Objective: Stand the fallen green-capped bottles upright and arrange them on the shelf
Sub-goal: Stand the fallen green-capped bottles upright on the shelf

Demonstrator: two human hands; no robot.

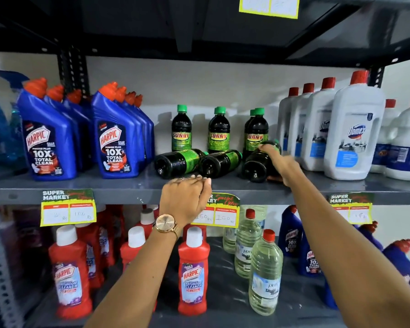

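Dark green-capped bottles labelled Sunny fill the middle of the grey shelf [128, 185]. Three stand upright at the back: left [181, 129], centre [219, 131], right [256, 131], the right one with another behind it. Three lie on their sides in front, bases toward me: left [175, 163], middle [219, 162], right [256, 166]. My right hand [278, 162] is wrapped over the right fallen bottle. My left hand [185, 197], with a wristwatch, hovers at the shelf's front edge below the left and middle fallen bottles, fingers curled, holding nothing.
Blue Harpic bottles [118, 138] stand to the left, white Domex bottles [350, 133] to the right. The shelf below holds red Harpic bottles [193, 271] and clear bottles [265, 273]. Price tags [68, 209] hang on the shelf edge. Another shelf overhangs above.
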